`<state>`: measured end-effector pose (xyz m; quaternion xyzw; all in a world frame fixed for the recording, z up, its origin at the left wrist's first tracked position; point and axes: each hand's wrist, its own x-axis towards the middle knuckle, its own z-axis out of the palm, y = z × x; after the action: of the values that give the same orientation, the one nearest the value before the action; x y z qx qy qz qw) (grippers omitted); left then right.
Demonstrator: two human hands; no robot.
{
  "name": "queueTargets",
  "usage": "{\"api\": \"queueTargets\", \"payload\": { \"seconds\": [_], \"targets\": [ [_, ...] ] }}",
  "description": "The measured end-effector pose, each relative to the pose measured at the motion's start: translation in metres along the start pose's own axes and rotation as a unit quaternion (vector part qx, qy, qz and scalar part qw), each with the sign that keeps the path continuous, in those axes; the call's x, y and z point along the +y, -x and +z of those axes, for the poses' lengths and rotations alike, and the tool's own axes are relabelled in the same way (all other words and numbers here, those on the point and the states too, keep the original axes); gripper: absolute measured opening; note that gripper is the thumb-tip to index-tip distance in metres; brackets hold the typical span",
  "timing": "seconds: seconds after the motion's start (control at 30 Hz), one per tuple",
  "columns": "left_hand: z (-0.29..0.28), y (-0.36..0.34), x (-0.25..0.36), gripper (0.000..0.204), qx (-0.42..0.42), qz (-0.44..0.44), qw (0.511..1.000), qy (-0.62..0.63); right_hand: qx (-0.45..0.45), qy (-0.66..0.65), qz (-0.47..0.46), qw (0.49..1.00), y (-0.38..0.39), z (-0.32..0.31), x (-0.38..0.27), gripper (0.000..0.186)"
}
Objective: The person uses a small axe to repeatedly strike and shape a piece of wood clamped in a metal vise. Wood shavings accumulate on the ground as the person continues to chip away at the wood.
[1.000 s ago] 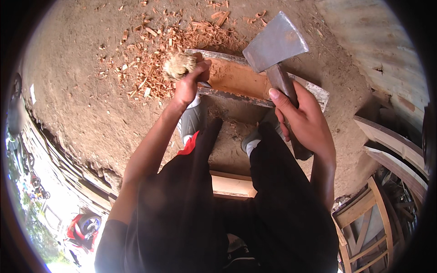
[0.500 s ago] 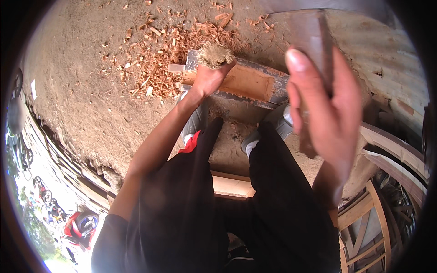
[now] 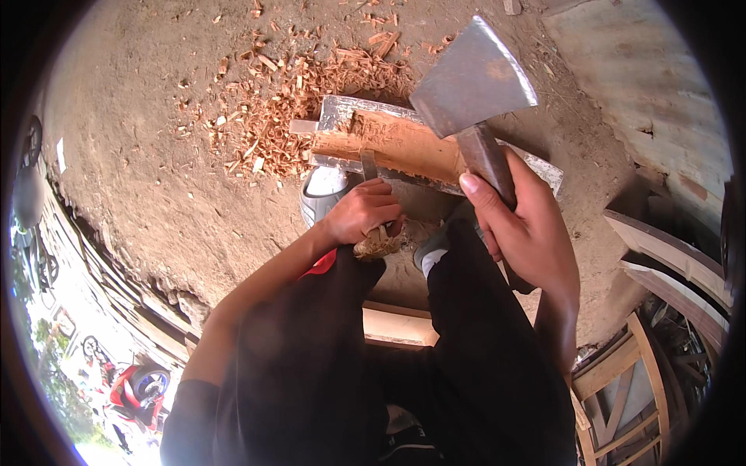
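Observation:
A weathered board with a hollowed, freshly cut orange trough (image 3: 412, 147) lies across in front of my shoes. My left hand (image 3: 361, 210) grips a chisel (image 3: 368, 161), its flat blade pointing away from me at the trough's near edge, its frayed, straw-coloured handle end (image 3: 373, 248) down near my left knee. Whether the blade touches the wood I cannot tell. In my right hand (image 3: 528, 225) is a wooden-handled axe, its broad steel head (image 3: 474, 78) raised over the board's right part and tilted.
Wood shavings (image 3: 287, 101) are heaped behind and left of the board on the dirt floor (image 3: 140, 171). A corrugated sheet (image 3: 653, 93), curved boards (image 3: 668, 256) and wooden frames (image 3: 637, 334) stand at the right. A red motorbike (image 3: 132, 392) shows at lower left.
My left hand has come down toward me, swinging the chisel round so its frayed end is near me and its blade points away. The axe rose out of frame midway and is back lower.

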<state>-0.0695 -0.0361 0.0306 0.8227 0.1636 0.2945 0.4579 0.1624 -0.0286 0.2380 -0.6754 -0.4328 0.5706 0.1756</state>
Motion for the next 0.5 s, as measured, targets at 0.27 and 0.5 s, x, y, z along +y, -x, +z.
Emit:
{"api": "queueTargets", "payload": {
  "seconds": [0.27,0.5],
  "targets": [
    [-0.052,-0.022,-0.037,0.026,0.327,-0.244,0.895,0.181,0.001,-0.076,0.09,0.993,0.004,-0.006,0.01,0.035],
    [-0.062,-0.034,-0.03,0.023,0.306,-0.312,0.838,0.325,-0.025,-0.07,0.083,0.994,0.001,-0.002,0.016,0.036]
  ]
}}
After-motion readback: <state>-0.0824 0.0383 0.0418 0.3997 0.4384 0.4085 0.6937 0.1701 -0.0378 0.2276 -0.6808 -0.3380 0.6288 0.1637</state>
